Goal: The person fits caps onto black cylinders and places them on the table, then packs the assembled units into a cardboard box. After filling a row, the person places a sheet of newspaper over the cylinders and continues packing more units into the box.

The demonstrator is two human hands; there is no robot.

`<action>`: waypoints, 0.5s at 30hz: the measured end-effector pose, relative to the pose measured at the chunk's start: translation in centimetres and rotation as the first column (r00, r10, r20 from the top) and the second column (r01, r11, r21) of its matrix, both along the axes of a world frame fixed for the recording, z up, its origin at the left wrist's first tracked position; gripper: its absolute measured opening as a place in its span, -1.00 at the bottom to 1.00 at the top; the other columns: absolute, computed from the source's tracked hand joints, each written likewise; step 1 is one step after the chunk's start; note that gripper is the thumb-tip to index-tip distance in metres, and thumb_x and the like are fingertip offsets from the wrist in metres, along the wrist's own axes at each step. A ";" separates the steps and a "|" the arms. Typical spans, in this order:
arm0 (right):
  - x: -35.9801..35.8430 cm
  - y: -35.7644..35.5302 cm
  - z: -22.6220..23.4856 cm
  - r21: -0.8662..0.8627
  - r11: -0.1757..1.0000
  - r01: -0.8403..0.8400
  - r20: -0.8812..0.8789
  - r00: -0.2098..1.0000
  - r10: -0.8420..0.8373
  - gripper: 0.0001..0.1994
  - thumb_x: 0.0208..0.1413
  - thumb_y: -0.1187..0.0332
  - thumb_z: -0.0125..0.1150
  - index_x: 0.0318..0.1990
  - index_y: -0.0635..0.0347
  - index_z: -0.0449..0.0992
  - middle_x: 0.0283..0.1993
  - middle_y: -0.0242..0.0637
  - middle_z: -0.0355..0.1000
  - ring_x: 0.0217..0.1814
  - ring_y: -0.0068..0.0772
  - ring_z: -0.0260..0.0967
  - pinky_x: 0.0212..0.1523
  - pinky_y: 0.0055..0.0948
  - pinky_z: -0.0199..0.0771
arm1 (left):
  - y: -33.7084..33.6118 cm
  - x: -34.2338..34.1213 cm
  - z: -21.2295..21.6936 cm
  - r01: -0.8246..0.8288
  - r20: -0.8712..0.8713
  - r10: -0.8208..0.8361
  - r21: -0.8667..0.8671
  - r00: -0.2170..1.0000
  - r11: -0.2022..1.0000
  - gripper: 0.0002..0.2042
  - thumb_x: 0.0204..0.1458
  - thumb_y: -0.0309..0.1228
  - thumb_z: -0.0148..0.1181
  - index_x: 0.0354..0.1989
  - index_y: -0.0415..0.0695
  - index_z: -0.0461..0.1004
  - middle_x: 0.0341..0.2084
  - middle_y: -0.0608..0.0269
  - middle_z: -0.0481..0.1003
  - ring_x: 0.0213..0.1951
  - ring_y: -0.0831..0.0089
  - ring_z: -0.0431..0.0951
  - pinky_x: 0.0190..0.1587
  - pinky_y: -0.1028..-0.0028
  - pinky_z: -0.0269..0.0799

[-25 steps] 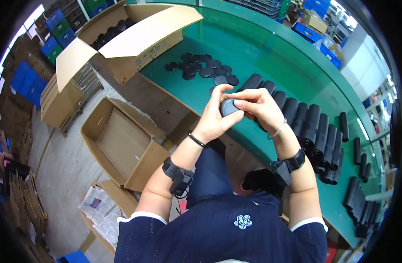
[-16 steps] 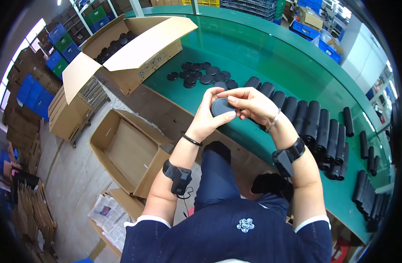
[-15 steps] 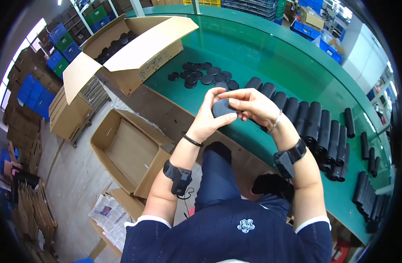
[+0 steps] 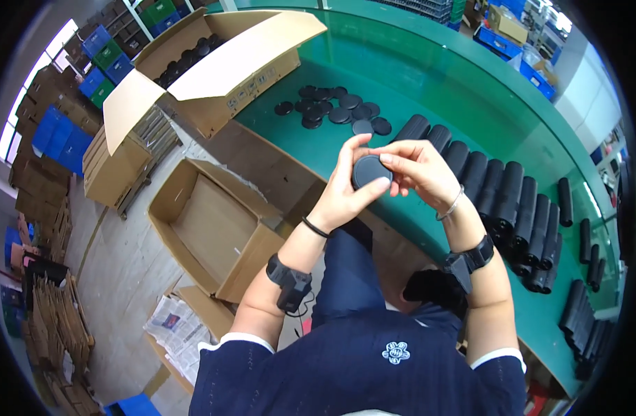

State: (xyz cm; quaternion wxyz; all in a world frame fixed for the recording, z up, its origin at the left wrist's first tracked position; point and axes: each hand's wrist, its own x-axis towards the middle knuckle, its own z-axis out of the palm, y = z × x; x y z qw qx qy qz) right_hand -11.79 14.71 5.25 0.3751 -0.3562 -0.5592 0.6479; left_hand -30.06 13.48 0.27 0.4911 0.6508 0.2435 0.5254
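A black round disc-shaped cap (image 4: 371, 172) is held face up in front of me, above the front edge of the green table. My left hand (image 4: 346, 186) grips it from the left, with the thumb along its lower rim and the fingers round the far side. The thumb and fingers of my right hand (image 4: 423, 173) pinch its right edge. What lies under the disc is hidden. Just beyond my hands, a loose group of similar black discs (image 4: 350, 102) is spread on the table (image 4: 276, 143). Black ribbed cylinders (image 4: 507, 197) lie stacked in rows to the right.
An open carton (image 4: 245, 87) with many black discs inside stands at the far left of the table. Below it, another open carton (image 4: 207, 229) sits near the floor, beside a newspaper-covered box (image 4: 176, 329). More black cylinders (image 4: 587, 326) lie at the far right. Blue crates (image 4: 58, 142) stand leftward.
The whole view has shifted a little. Both hands keep hold of the disc, which now shows more of its round face. The right hand's fingers have shifted slightly along its edge.
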 end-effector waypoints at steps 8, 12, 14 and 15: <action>-0.2 -1.8 -1.8 0.368 0.930 0.021 0.167 0.982 -0.088 -0.46 0.11 0.20 0.20 0.21 0.26 0.32 -0.20 -0.30 0.39 -0.12 -0.47 0.37 -0.09 -0.53 0.35 | -0.3 -3.7 0.2 0.324 0.539 -0.134 -0.274 0.831 0.905 -0.50 0.10 -0.33 0.11 0.19 -0.13 0.11 -0.08 -0.04 0.41 0.03 0.19 0.42 0.14 0.18 0.32; -0.2 -4.9 -3.2 0.547 0.823 -0.155 0.416 0.903 -0.107 -0.16 -0.24 0.32 0.40 0.29 0.21 0.17 0.17 -0.12 0.27 0.27 -0.21 0.17 0.31 -0.30 0.07 | -1.3 -3.8 2.7 0.433 0.564 -0.238 -0.239 0.790 0.869 -0.47 0.09 -0.21 0.14 0.18 -0.16 0.16 -0.03 -0.06 0.39 0.10 0.16 0.37 0.16 0.17 0.30; 0.4 -4.8 -3.2 0.553 0.826 -0.106 0.359 0.925 -0.122 -0.18 -0.25 0.39 0.41 0.27 0.27 0.19 0.23 -0.20 0.23 0.34 -0.35 0.10 0.34 -0.37 0.00 | -0.1 -4.1 4.5 0.213 0.408 -0.168 -0.067 0.897 0.975 -0.39 0.10 -0.07 0.14 0.20 -0.24 0.16 0.06 0.05 0.34 0.13 0.29 0.31 0.21 0.31 0.16; 2.0 -6.8 0.3 0.666 0.742 -0.073 0.406 0.870 -0.279 -0.19 -0.25 0.40 0.38 0.28 0.22 0.18 0.14 -0.22 0.26 0.23 -0.36 0.20 0.26 -0.39 0.11 | -1.5 -3.8 8.6 0.014 0.307 -0.092 0.247 0.947 0.969 -0.35 0.08 -0.06 0.14 0.21 -0.28 0.15 0.12 0.05 0.29 0.18 0.29 0.25 0.22 0.31 0.11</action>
